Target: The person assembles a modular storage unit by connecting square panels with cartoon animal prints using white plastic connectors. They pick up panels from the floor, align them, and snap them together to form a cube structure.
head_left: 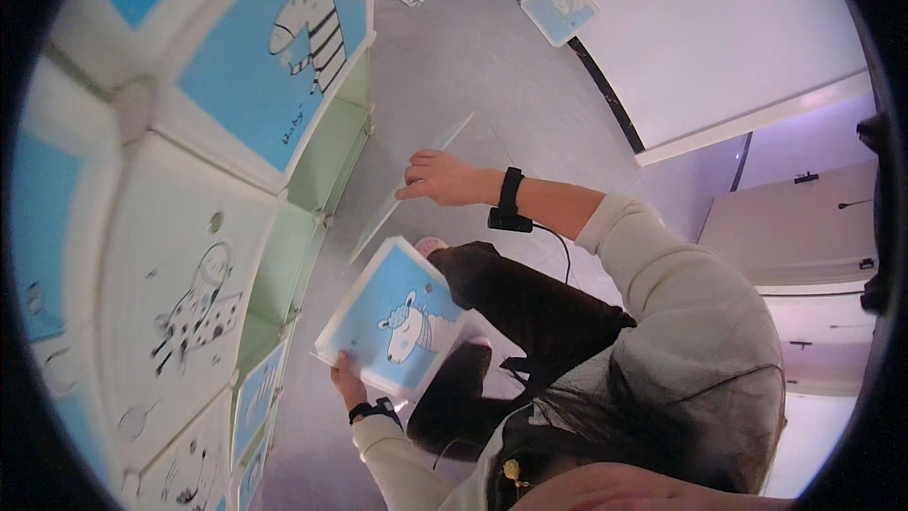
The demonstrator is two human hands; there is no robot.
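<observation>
White giraffe panel: at your far left, a large white square panel with a spotted giraffe drawing [203, 298] forms part of a cabinet front.
Blue zebra panel: above it, a bright blue square panel with a black-and-white zebra drawing [255, 85], set in the same front.
Green compartments: just right of those panels, pale green open cabinet compartments [284, 255] face the floor area.
Your left hand: the left hand [348, 384] is closed on the sheep panel's lower-left corner, its thumb on the face; a black band with a small device [374, 409] circles that wrist.
Sheep panel: a blue square panel with a pale border and a woolly sheep drawing [392, 308] extends up and right from your left hand, picture side up, tilted, and below your right hand.
Thin panel: a thin pale panel seen almost edge-on [375, 226] slants past your right fingers, its lower end near the sheep panel's top corner; you cannot tell whether they touch.
Your right hand: the right hand [449, 178] grips that panel near mid-length, fingers bent over it; a black wrist strap [511, 199] trails a cable.
Far panel: well apart from both hands, a small pale-bordered light-blue panel [553, 17] overlaps the black-trimmed edge of a large white flat surface [719, 28].
Right side: pale cabinet doors with dark handles [766, 237].
</observation>
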